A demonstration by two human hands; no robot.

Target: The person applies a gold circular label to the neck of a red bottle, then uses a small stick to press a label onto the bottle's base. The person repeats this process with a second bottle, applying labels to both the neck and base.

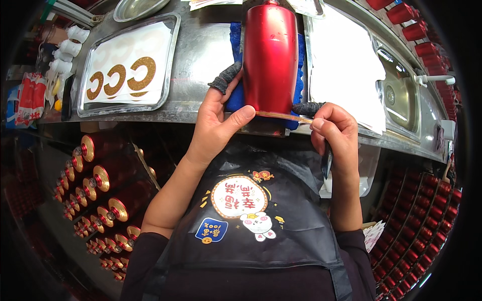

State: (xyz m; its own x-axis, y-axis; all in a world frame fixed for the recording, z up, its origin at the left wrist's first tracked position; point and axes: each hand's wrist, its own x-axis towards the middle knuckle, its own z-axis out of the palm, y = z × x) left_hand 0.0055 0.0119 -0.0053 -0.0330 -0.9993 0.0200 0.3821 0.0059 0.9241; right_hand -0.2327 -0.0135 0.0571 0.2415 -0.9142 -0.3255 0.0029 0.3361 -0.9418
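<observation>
A shiny red bottle [271, 55] lies on a blue cloth [234, 95], its base toward me. My left hand [217, 113] grips the lower left side of the bottle, its thumb at the base edge. A thin gold-coloured strip [283, 116] runs along that edge. Its right end is pinched between the thumb and fingers of my right hand [337, 128]. A dark, narrow object [327, 159] shows below the right fingers; its kind I cannot make out. Dark wraps cover a finger on each hand.
A metal tray [173, 60] at left carries a sheet with gold C-shaped pieces [141, 75]. White sheets [344, 65] lie right of the bottle, beside a sink [401, 103]. Red bottles with gold necks [103, 178] stand below left; red rows [419, 226] fill the lower right.
</observation>
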